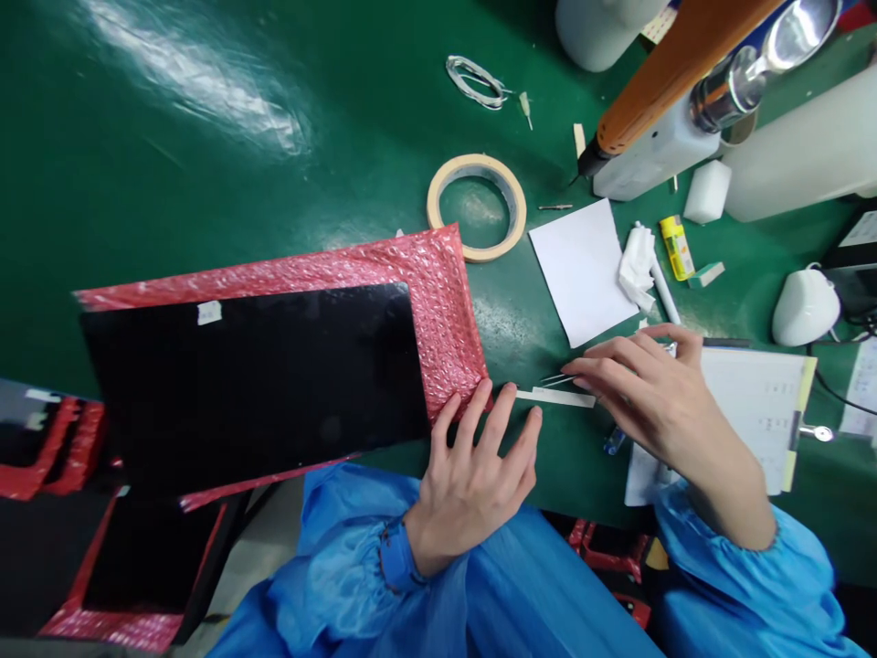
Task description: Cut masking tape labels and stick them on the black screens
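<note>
A black screen panel (253,375) lies on a red bubble-wrap sheet (438,302) on the green table. My left hand (472,475) rests flat with fingers stretched out; its fingertips touch the bubble wrap's right corner and the near end of a thin white strip (558,397). My right hand (650,393) is closed in a pinch on metal tweezers (556,377), whose tips point left just above the strip.
A roll of masking tape (478,207) and a white paper square (582,270) lie behind the strip. An orange-handled tool (671,64), white bottles, a yellow tube (676,247), a crumpled tissue and a clipboard with a form (760,411) crowd the right. Red trays with dark panels (130,567) sit below left.
</note>
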Motion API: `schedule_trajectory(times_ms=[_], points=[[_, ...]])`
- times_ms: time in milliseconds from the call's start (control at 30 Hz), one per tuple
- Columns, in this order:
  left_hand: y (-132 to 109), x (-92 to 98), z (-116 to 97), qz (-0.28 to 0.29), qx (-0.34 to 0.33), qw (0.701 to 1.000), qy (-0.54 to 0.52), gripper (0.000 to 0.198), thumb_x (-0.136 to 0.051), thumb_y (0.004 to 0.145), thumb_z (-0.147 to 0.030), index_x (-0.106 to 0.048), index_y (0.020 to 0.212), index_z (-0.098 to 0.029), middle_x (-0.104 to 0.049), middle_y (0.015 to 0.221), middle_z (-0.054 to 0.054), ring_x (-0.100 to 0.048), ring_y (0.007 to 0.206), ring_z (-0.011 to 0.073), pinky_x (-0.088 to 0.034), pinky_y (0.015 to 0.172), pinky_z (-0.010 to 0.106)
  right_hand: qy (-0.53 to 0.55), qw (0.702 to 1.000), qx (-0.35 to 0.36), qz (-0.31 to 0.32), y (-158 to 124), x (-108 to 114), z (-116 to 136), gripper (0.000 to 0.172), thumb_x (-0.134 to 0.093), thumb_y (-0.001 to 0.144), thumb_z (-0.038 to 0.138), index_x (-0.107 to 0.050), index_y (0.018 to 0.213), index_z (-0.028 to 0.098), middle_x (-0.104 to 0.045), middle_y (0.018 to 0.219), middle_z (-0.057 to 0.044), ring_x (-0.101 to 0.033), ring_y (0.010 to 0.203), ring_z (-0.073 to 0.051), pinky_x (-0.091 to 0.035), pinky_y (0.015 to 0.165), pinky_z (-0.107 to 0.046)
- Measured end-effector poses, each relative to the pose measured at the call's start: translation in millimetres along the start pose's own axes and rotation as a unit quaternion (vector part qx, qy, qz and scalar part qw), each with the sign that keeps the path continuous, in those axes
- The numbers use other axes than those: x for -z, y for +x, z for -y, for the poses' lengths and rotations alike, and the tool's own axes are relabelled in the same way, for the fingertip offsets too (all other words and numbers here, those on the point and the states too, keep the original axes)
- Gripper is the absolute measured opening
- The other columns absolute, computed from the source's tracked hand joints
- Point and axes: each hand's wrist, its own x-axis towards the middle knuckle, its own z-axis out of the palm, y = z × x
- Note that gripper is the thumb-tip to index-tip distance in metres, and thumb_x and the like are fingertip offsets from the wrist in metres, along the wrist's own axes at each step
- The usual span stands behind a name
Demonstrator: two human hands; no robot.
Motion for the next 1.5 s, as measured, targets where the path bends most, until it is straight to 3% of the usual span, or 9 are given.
schedule_trajectory(times_ms=[400,600,900,1100,1367,1500], points=[[-1,-0.2,0,0.004,-0.001,1.000,0.010,0.033,-0.074,0.107,-0.030,-0.086,0.137,-0.025,-0.086,0.147,0.013,-0.077,0.141,0.0332,-0.047,0.127,0.049,-0.006,1.000,0.009,0.005,7,5,6,0.011,-0.056,0.124,0.026,-0.067,0.125,0.024,-0.078,0.102,-0.003,-0.066,0.086,-0.024,-0.036,0.097,-0.048],[-1,0.2,1,0.004,-0.002,1.000,0.008,0.033,-0.071,0.107,-0.029,-0.085,0.137,-0.025,-0.086,0.146,0.012,-0.078,0.139,0.0331,-0.048,0.125,0.049,0.051,0.999,-0.012,0.007,4,-4,-1,0.012,-0.055,0.125,0.032,-0.067,0.124,0.029,-0.081,0.104,-0.002,-0.069,0.091,-0.025,-0.037,0.095,-0.049],[-1,0.0,1,0.003,-0.001,1.000,0.005,0.032,-0.070,0.108,-0.028,-0.085,0.136,-0.025,-0.087,0.145,0.012,-0.078,0.140,0.0320,-0.046,0.126,0.048,0.153,0.988,-0.004,-0.003,11,-16,-14,0.014,-0.061,0.124,0.032,-0.068,0.113,0.027,-0.082,0.102,0.000,-0.069,0.088,-0.023,-0.035,0.093,-0.046],[-2,-1.3,1,0.003,-0.003,1.000,0.007,0.033,-0.073,0.107,-0.030,-0.085,0.137,-0.025,-0.086,0.147,0.013,-0.077,0.141,0.0335,-0.046,0.128,0.049,0.224,0.974,-0.026,0.012,8,-20,-24,0.013,-0.064,0.122,0.034,-0.072,0.113,0.028,-0.083,0.103,-0.002,-0.073,0.091,-0.023,-0.041,0.096,-0.047],[-3,-1.9,1,0.008,-0.005,1.000,0.010,0.034,-0.073,0.107,-0.031,-0.085,0.139,-0.025,-0.085,0.148,0.013,-0.077,0.142,0.0335,-0.048,0.129,0.049,0.278,0.959,-0.034,-0.030,12,-13,-18,0.007,-0.070,0.118,0.031,-0.072,0.111,0.030,-0.084,0.099,-0.001,-0.076,0.085,-0.023,-0.048,0.095,-0.047],[-3,-1.2,2,-0.007,-0.007,1.000,-0.005,0.035,-0.075,0.105,-0.029,-0.084,0.139,-0.025,-0.085,0.147,0.014,-0.076,0.144,0.0338,-0.048,0.131,0.051,0.252,0.967,-0.037,-0.010,19,-6,-12,0.012,-0.067,0.120,0.035,-0.074,0.111,0.030,-0.084,0.099,-0.002,-0.077,0.089,-0.025,-0.045,0.102,-0.051]])
